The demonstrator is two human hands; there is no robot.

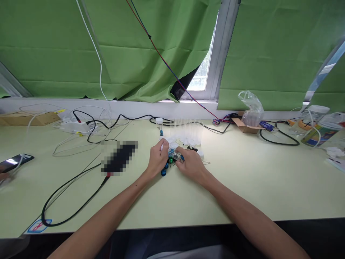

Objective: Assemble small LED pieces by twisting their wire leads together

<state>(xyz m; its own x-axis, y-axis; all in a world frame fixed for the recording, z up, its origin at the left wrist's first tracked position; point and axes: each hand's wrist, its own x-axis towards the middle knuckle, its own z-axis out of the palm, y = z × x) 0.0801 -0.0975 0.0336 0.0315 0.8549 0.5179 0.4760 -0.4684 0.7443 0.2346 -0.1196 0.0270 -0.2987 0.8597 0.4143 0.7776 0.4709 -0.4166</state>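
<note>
My left hand (158,156) is closed around a small clear vial (175,155), which lies tilted with small blue parts inside. At the vial's right end, my right hand (192,163) has its thumb and fingers bent around a small blue part (182,158); the fingers partly hide it. Below and between the hands are loose round blue parts (163,172) and a green one (171,160). Black parts (192,148) lie just behind my right hand. Beyond the hands stands a group of clear vials (185,126) with white caps (183,139) in front.
A capped vial (159,121) stands behind the left hand. A cable (75,178) loops over the table's left, by a blurred dark device (120,158). Another person's hand (4,177) is near a phone (16,162). A cardboard box (246,126) and jars (323,129) sit right.
</note>
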